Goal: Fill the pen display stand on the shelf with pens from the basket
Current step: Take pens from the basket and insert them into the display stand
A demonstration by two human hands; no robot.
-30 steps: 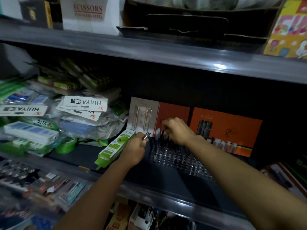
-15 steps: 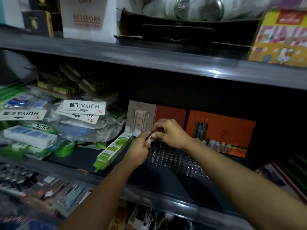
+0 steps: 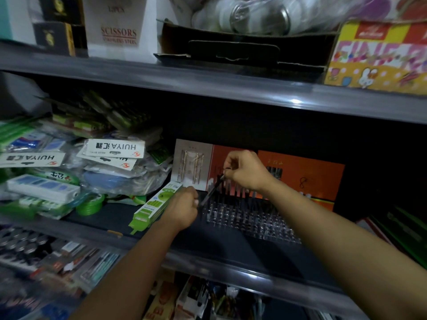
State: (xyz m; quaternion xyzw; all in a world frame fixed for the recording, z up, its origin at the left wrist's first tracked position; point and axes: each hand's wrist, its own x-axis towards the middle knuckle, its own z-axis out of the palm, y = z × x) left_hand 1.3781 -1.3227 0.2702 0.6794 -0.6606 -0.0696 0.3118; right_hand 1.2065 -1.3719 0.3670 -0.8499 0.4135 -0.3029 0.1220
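Right hand (image 3: 246, 170): fingers curled, pinching the top end of a dark pen (image 3: 211, 189), raised above the back rows of the stand. Left hand (image 3: 182, 210): closed into a fist at the left edge of the stand, close to the lower tip of the same pen; impossible to tell whether more pens sit inside the fist, or whether the tip really touches it.

Pen tilted, upper end to the right and up, lower end down-left, between both hands, not yet in any hole.

Step in hand, by judgement: carrying one pen to a slot. Next move probably calls for turning the pen upright, aiming the tip at a free hole and lowering it straight, without knocking the neighbours.

Clear pen display stand (image 3: 249, 218) on the dark shelf (image 3: 231, 245), directly under and in front of the right hand; back rows already holding dark pens, front rows seemingly still free. Behind it, orange backing cards (image 3: 318, 179). Left of the fist, a green and white box (image 3: 152, 205), leaning, just beside the hand. Farther left, a heap of plastic packets (image 3: 111, 158). Basket not in view.
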